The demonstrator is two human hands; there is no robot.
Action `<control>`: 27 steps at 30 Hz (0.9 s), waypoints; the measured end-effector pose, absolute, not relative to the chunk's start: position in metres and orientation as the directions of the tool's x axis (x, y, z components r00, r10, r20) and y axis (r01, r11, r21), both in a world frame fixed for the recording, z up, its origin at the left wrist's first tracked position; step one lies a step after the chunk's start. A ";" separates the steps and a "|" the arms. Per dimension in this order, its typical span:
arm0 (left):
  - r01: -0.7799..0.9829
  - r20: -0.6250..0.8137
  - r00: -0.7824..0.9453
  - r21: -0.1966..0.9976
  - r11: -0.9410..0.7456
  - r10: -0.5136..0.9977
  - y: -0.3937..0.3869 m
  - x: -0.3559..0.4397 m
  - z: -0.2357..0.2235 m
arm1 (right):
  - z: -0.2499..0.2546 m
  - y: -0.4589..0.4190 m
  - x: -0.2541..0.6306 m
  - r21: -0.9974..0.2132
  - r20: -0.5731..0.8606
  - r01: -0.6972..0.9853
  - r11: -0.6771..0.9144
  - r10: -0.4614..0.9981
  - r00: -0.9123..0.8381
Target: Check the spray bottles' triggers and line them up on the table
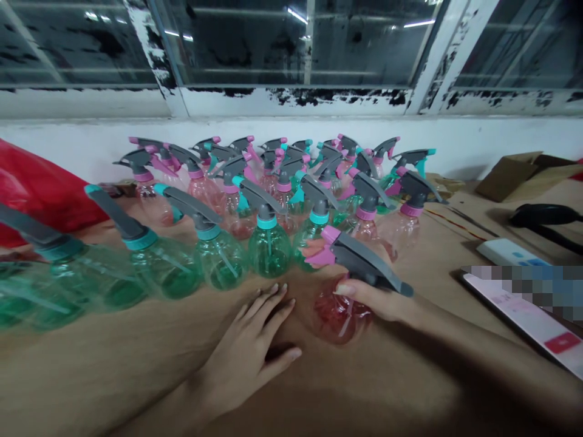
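r hand (382, 300) tight round pink btl (334, 312), l hand (246, 343) splayed, tabletop (136, 370) room nearside of green btls (268, 247)

A matte brown tabletop (136, 370) bears round green plastic spray bottles (268, 250) and round pink plastic spray bottles (398, 233) — plus, at right, an open brown cardboard box (500, 179) and a lit rectangular phone (505, 303).

The person's left hand (252, 343) is palm down, fingers stretched forward, thumb apart. Near it, I see the right hand (380, 298) curled in a grip.
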State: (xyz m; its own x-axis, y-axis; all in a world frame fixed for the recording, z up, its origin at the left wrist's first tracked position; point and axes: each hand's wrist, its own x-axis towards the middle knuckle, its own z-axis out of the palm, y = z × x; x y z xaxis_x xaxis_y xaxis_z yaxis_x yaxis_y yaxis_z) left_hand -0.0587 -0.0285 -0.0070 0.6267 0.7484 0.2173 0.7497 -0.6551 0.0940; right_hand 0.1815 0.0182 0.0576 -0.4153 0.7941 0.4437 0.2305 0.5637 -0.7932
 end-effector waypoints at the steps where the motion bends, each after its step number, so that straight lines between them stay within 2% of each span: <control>1: 0.750 0.214 0.628 0.091 -0.655 0.748 -0.028 -0.059 -0.007 | 0.055 0.018 0.183 -0.803 0.439 0.235 0.548 0.810 -0.389; 5: 0.755 0.222 0.623 0.083 -0.651 0.751 -0.028 -0.059 -0.008 | 0.050 0.012 0.186 -0.859 0.339 0.282 0.429 0.887 -0.314; 9: 0.759 0.216 0.623 0.069 -0.648 0.752 -0.029 -0.058 -0.007 | 0.047 0.004 0.189 -0.895 0.241 0.279 0.347 0.905 -0.351; 11: 0.756 0.216 0.628 0.058 -0.651 0.748 -0.029 -0.058 -0.007 | 0.043 0.000 0.192 -0.876 0.267 0.295 0.382 0.892 -0.364; 15: 0.749 0.225 0.638 0.038 -0.661 0.736 -0.028 -0.059 -0.007 | 0.037 -0.009 0.201 -0.754 0.405 0.413 0.510 0.857 -0.318; 19: 0.752 0.251 0.634 0.024 -0.659 0.732 -0.027 -0.058 -0.008 | 0.039 -0.024 0.212 -0.698 0.427 0.480 0.532 0.847 -0.318; 22: 0.749 0.270 0.633 0.023 -0.662 0.725 -0.028 -0.057 -0.008 | 0.043 -0.037 0.225 -0.695 0.406 0.514 0.502 0.865 -0.297; 27: 0.749 0.328 0.615 0.038 -0.661 0.717 -0.028 -0.049 -0.010 | 0.046 -0.052 0.261 -0.665 0.318 0.659 0.351 0.932 -0.175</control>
State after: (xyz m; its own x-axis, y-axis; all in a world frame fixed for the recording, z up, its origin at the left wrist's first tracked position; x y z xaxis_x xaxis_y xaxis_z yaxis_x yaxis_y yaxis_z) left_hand -0.0491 -0.0283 -0.0101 0.6154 0.7168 0.3277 0.7494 -0.6610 0.0385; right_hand 0.2613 -0.0521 0.0462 -0.1751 0.9318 0.3179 0.6588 0.3508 -0.6655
